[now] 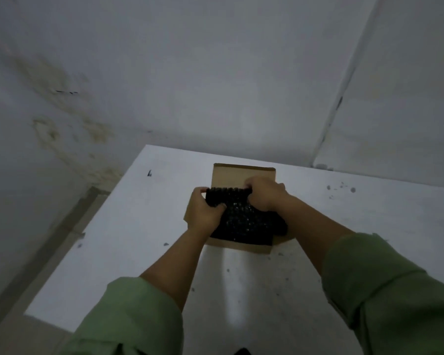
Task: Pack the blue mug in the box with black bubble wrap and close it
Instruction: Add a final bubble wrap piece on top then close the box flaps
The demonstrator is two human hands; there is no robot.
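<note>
Centrally, both hands grip the black bubble wrap (244,221) over the open cardboard box (241,175) on the white table (128,226): left hand (205,211) clasps its left edge, right hand (265,193) its far corner. Blue mug not visible.

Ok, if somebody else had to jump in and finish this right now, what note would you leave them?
Left hand: gripping the left end of the black bubble wrap.
Right hand: fingers curled over its far right edge.
The wrap bundle sits in the open cardboard box on the white table; box flaps are still up.
The blue mug is not visible; it may be inside the wrap, so check.
Done: wrap is going into the box.
Left: seat it fully, fold the flaps, close the box.
</note>
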